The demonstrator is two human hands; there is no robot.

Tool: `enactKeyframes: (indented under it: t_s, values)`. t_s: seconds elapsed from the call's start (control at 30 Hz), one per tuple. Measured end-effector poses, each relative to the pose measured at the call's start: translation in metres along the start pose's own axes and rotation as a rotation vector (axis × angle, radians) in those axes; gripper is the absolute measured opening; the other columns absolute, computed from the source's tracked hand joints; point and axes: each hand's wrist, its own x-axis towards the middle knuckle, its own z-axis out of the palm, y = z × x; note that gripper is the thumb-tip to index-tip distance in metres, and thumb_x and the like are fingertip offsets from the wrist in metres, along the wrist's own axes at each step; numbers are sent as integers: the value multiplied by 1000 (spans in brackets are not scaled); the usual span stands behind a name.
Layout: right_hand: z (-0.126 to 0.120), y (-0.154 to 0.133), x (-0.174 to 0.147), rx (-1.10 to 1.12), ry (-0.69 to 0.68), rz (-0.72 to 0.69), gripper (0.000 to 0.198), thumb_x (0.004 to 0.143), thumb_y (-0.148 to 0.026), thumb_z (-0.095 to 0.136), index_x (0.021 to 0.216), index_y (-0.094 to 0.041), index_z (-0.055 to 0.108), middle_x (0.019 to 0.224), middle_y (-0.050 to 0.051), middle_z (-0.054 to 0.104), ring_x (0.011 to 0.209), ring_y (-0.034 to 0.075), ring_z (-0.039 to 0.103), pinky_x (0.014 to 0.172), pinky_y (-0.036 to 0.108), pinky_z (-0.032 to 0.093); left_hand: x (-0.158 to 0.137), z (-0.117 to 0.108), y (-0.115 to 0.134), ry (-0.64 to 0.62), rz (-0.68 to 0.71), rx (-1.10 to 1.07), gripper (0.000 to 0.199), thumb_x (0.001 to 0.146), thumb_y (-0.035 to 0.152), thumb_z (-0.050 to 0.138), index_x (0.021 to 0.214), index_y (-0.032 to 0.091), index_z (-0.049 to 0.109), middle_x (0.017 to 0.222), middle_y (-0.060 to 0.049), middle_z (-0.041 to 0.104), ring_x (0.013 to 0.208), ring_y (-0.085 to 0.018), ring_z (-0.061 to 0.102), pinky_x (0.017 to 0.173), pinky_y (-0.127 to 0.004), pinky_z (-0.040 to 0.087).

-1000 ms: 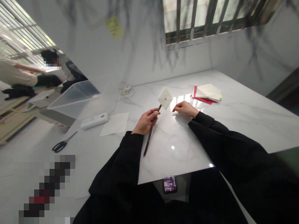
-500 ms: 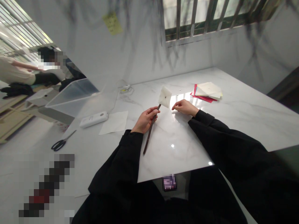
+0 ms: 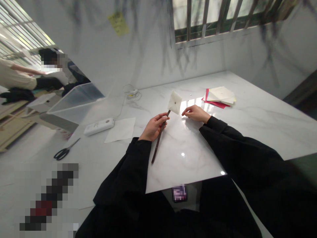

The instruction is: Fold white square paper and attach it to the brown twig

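My left hand (image 3: pixel 153 128) pinches the thin dark-brown stick (image 3: pixel 157 146), the folded cream paper square (image 3: pixel 176 107) at its upper end, above the marbled white counter (image 3: pixel 257 135). My right hand (image 3: pixel 198 113) curls just beside the paper; I can't tell whether its fingertips meet. A loose pinch could let the stick twist; a brush might crease the paper. I have open room toward the front edge; the coloured paper stack (image 3: pixel 221 95) crowds the back corner.
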Motion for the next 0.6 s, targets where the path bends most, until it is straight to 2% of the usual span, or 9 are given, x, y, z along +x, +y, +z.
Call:
enactKeyframes:
  t_s: [0.37, 0.5, 0.6]
  values:
    - [3, 5, 3, 30, 19, 44, 37, 87, -17, 63, 120, -17, 80, 78, 4, 73, 70, 15, 64, 77, 27, 48, 0, -2, 0, 0, -5, 0, 54, 65, 36, 97, 112, 18, 77, 105, -7, 75, 73, -9, 60, 65, -22, 46]
    - [5, 10, 6, 31, 75, 52, 59, 87, -21, 64, 146, -13, 64, 85, 6, 75, 70, 18, 63, 78, 30, 50, 0, -2, -1, -2, -5, 9, 55, 65, 37, 97, 113, 18, 77, 106, -7, 75, 74, -10, 60, 66, -23, 47]
    - [6, 12, 7, 32, 113, 39, 71, 86, -22, 63, 156, -11, 53, 90, 8, 76, 73, 20, 65, 81, 32, 51, 0, -2, -1, -3, -1, 18, 54, 66, 38, 96, 113, 19, 77, 107, -8, 75, 75, -10, 60, 68, -24, 47]
